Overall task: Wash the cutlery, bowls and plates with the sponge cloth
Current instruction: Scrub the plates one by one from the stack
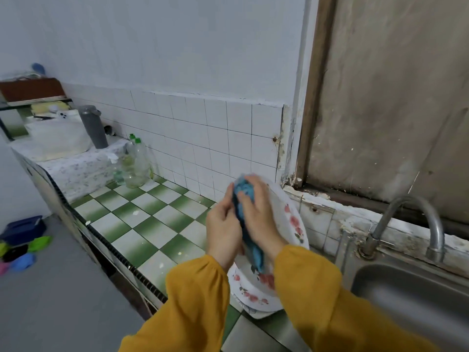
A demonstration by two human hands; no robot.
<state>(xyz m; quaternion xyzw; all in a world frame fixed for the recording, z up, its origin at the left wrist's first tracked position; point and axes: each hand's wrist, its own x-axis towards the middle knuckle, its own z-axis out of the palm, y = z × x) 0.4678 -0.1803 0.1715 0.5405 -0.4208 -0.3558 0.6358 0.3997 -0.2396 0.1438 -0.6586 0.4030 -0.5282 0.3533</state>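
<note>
Above the green-and-white tiled surface (142,224), at lower centre, the left hand (223,231) grips a tilted white flowered plate (291,219); the right hand (258,214) clasps the blue sponge cloth (250,246) on it. The stacked plates (253,294) beneath seem unwashed

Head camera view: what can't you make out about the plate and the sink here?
Plate, head view: its middle is hidden behind the right hand, left hand and sponge cloth; clean or dirty, cannot tell.
Sink, head view: cut off by the right and bottom edges; its contents are unseen.
Second plate below, head view: partly covered by the yellow sleeves.
</note>
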